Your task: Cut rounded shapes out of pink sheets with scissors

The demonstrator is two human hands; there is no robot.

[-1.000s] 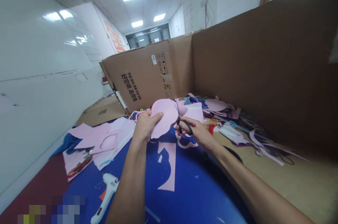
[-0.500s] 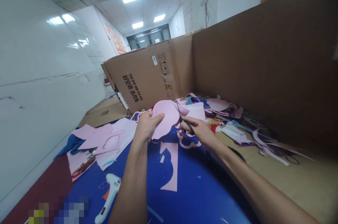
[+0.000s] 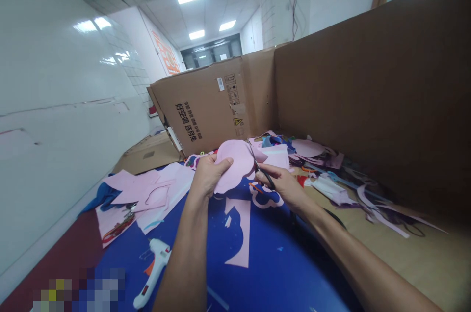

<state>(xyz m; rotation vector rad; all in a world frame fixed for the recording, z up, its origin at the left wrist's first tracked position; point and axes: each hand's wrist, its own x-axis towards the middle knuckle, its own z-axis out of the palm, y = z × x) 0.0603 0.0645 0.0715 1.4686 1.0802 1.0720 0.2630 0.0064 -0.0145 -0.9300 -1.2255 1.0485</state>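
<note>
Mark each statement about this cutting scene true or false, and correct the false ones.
1. The left hand holds a pink rounded sheet. True.
2. The right hand holds a glue gun. False: it holds black-handled scissors, blades at the pink sheet's edge; the white glue gun lies on the blue surface.
3. Cardboard walls stand behind the work area. True.
4. The glue gun lies to the right of both arms. False: it lies left of the left arm.
5. Pink offcuts lie at the left. True.
</note>
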